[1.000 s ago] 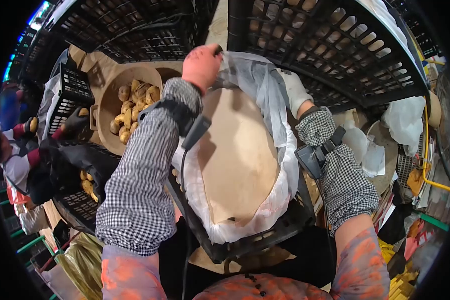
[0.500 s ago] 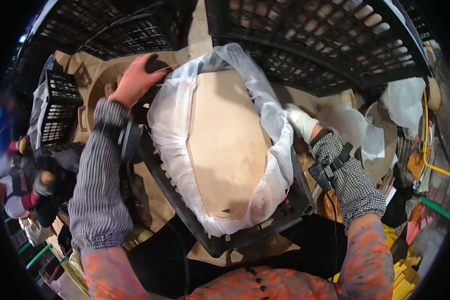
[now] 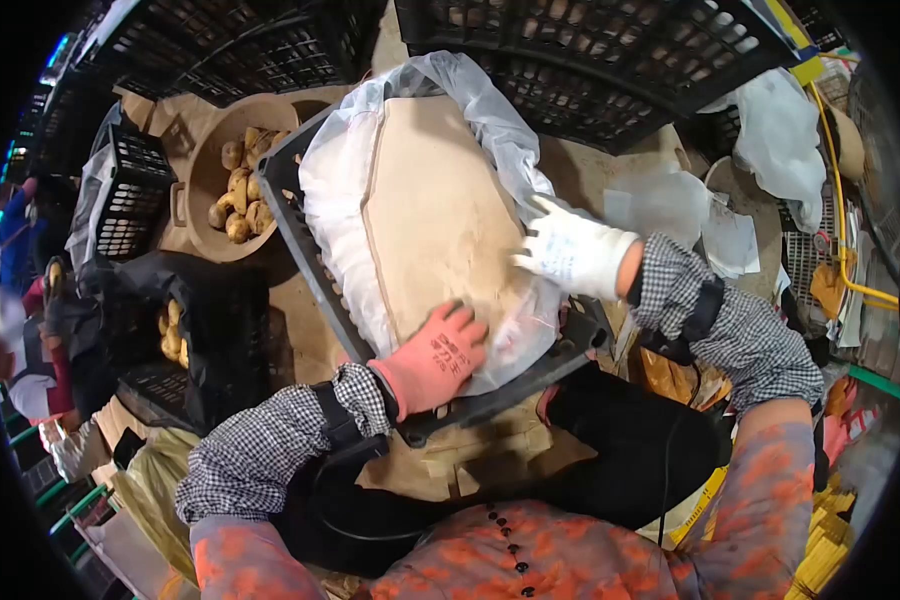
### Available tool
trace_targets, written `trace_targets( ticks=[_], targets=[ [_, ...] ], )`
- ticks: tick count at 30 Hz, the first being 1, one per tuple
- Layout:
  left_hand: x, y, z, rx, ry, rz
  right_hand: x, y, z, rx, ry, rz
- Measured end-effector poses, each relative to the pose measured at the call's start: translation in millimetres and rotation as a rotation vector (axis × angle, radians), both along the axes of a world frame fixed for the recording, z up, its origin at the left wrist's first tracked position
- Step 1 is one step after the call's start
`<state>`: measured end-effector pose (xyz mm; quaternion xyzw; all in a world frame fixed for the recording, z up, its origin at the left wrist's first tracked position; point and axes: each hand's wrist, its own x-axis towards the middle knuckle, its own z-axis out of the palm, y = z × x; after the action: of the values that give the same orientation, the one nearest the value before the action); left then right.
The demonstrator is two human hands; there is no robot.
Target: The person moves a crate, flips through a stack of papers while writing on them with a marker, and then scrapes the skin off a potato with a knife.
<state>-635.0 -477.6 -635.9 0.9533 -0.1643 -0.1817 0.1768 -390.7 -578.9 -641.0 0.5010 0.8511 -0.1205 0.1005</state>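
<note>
A black crate [image 3: 315, 262] tilts in front of me, lined with a clear plastic bag [image 3: 332, 215]. Over the middle of the crate's contents lies a brown paper sheet [image 3: 425, 190], with the bag's edges around it. My left hand [image 3: 435, 362], in a pink glove, rests on the sheet's lower end with its fingers spread. At the sheet's right side is my right hand [image 3: 575, 252], in a white glove, its fingers apart near the bag's edge. What lies under the paper is hidden.
A round basin [image 3: 196, 190] of potatoes [image 3: 238, 190] stands at the left, above a black-lined crate [image 3: 220, 330] with more potatoes. Large black crates [image 3: 610, 75] line the back. Loose plastic [image 3: 785, 130] hangs at the right. Another person [image 3: 40, 350] is at far left.
My left hand has come down from the bag's upper left edge to the paper's lower end. My right hand has moved left over the bag's right edge. The potato basin now shows more fully.
</note>
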Motion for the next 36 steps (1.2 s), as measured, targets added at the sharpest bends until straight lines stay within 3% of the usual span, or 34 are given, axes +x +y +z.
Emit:
trace_targets(
  ticks=[1, 3, 4, 7, 10, 11, 13, 15, 16, 17, 19, 20, 21, 23, 26, 27, 29, 30, 33, 36],
  targets=[
    [-12, -10, 0, 0.009, 0.001, -0.001, 3, -10, 13, -0.038, -0.014, -0.030],
    [-42, -29, -4, -0.356, 0.172, 0.034, 5, -37, 35, 0.020, 0.137, -0.100],
    [-58, -36, -7, -0.413, 0.264, 0.041, 10, -61, 50, -0.049, 0.178, -0.057],
    [-56, -56, 12, -0.358, 0.095, 0.024, 18, -125, 55, -0.038, 0.190, -0.060],
    [-48, -86, 12, -0.200, 0.068, 0.020, 33, -166, 31, -0.336, 0.352, -0.474],
    [-48, -97, 11, -0.087, 0.082, 0.031, 38, -187, -1, -0.339, 0.548, -0.589],
    [-49, -116, 15, -0.021, 0.073, 0.047, 27, -201, -36, -0.401, 0.294, -0.499],
    [-55, -134, 13, 0.136, 0.028, 0.091, 6, -216, -69, -0.674, 0.263, -0.621],
    [-57, -140, 4, 0.191, 0.054, 0.121, 4, -233, -110, -0.759, 0.333, -0.704],
    [-56, -144, 1, 0.202, 0.056, 0.119, 0, -246, -126, -0.602, 0.651, -0.861],
    [-57, -153, -4, 0.217, 0.083, 0.291, -9, -230, -107, -0.412, 1.120, -1.314],
    [-58, -157, -7, 0.216, 0.041, 0.344, 11, -218, -119, -0.623, 1.295, -1.246],
    [-59, -161, -8, 0.211, 0.049, 0.329, 2, -198, -71, -0.355, 1.602, -1.090],
    [-57, -161, -10, 0.230, 0.061, 0.336, 5, -193, -92, -0.427, 1.827, -1.238],
    [-59, -159, -10, 0.189, 0.014, 0.354, 11, -178, -117, -0.378, 1.786, -1.380],
    [-60, -158, -7, 0.140, -0.005, 0.378, 9, -176, -101, -0.391, 1.899, -1.409],
    [-66, -157, -3, 0.092, -0.003, 0.409, -5, -185, -146, -0.582, 2.038, -1.460],
    [-70, -157, -1, 0.046, -0.009, 0.450, -18, -182, -149, -0.563, 2.301, -1.359],
    [-81, -157, 13, 0.005, 0.002, 0.411, -28, -181, -145, -0.522, 2.377, -1.424],
    [-97, -151, 34, -0.066, 0.085, 0.372, -29, -195, -175, -0.469, 2.259, -1.322]
  ],
)
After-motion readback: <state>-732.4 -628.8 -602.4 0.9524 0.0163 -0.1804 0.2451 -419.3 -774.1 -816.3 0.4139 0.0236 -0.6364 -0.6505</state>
